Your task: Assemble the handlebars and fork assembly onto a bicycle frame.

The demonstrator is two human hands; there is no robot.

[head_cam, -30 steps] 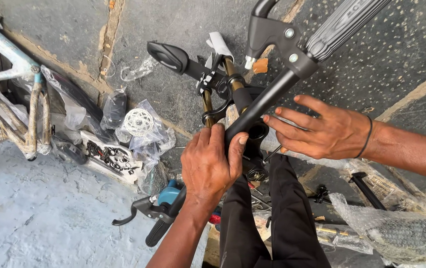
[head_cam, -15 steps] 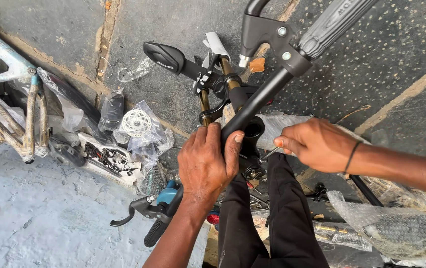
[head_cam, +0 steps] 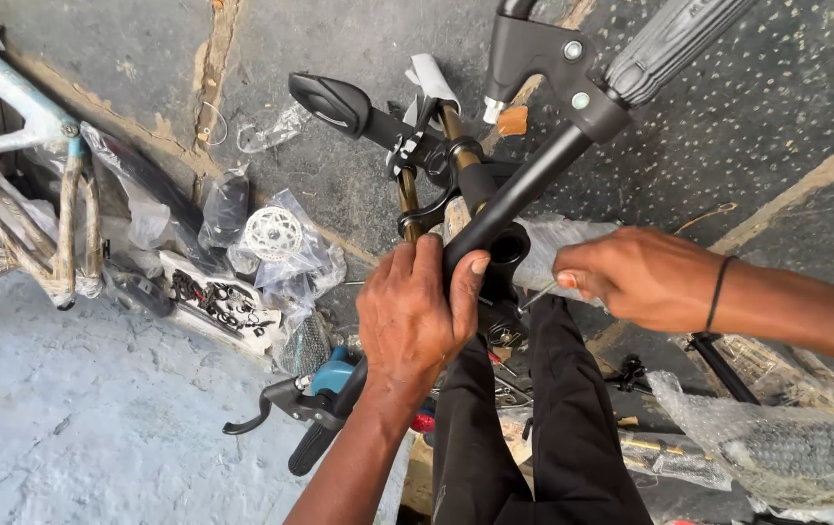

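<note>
A black bicycle handlebar (head_cam: 524,199) runs from the upper right down to its stem (head_cam: 504,251) at the middle of the view. My left hand (head_cam: 415,313) wraps around the bar just beside the stem. My right hand (head_cam: 636,277) comes in from the right and pinches a thin metal tool (head_cam: 537,295) whose tip points at the stem clamp. A black brake lever (head_cam: 534,53) and a ribbed grip (head_cam: 670,39) sit on the bar's upper end. The black frame tubes (head_cam: 524,428) lead down from the stem towards me.
A pale blue bicycle frame (head_cam: 43,122) leans at the left. Clear bags with a white sprocket (head_cam: 272,233) and small parts lie on the ground. A blue-and-black lever assembly (head_cam: 315,399) lies below my left wrist. A bubble-wrapped part (head_cam: 791,452) lies at the lower right.
My right hand drew in from lying flat by the bar, closed on the thin tool, and now aims it at the stem. My left hand has kept its hold.
</note>
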